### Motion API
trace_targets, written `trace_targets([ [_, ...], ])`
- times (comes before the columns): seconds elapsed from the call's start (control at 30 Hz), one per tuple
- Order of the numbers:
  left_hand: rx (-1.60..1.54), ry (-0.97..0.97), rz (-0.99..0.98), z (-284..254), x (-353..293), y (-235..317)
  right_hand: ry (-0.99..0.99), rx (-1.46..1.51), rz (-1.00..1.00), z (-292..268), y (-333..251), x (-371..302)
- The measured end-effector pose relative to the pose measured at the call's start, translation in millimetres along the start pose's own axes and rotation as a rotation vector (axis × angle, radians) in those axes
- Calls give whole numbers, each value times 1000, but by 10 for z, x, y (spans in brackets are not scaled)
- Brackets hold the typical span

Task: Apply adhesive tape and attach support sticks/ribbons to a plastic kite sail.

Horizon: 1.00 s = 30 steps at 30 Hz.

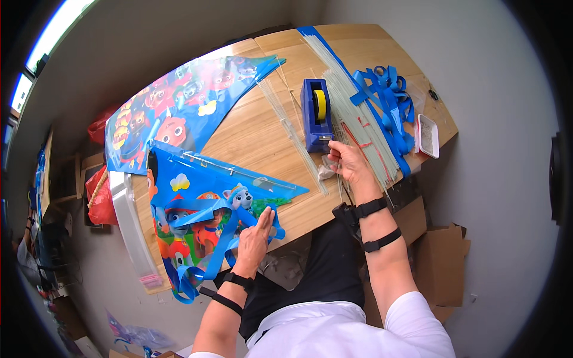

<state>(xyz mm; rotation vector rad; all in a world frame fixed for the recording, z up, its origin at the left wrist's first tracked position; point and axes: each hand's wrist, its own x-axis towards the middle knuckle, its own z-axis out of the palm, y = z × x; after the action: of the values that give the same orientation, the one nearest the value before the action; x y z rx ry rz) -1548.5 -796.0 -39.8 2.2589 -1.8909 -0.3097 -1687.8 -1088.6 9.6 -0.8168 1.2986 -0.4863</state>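
Observation:
My left hand lies with its fingers stretched out on a blue kite sheet printed with cartoon dogs. A loose blue ribbon runs in loops over the sheet, beside and under that hand. Just in front of the blue tape dispenser, which holds a yellow-cored roll, is my right hand. Its thumb and fingers are pinched at the dispenser's near end. What they hold is too small to make out. A crumpled whitish scrap sits below those fingers.
Another printed sheet covers the table's far left. Right of the dispenser lie thin pale rods, red strips, heaped blue ribbon and a white tray. Red bags and a cardboard box stand beside the table.

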Motion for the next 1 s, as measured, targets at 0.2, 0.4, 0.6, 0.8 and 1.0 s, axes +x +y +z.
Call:
trace_targets([
  [0.2, -2, 31, 24, -2, 14, -6, -29, -10, -104, -60, 189, 184],
  [0.4, -14, 18, 15, 12, 39, 2, -132, 204, 98, -489, 275, 276],
  [0.6, 2, 26, 16, 41, -11, -39, -100, -216, -339, -149, -15, 5],
  [0.8, -9, 21, 21, 44, -15, -18, -40, -340, -443, -117, 22, 113],
  [1.0, -14, 13, -5, 53, -15, -22, 110, -673, -504, -55, -18, 307],
])
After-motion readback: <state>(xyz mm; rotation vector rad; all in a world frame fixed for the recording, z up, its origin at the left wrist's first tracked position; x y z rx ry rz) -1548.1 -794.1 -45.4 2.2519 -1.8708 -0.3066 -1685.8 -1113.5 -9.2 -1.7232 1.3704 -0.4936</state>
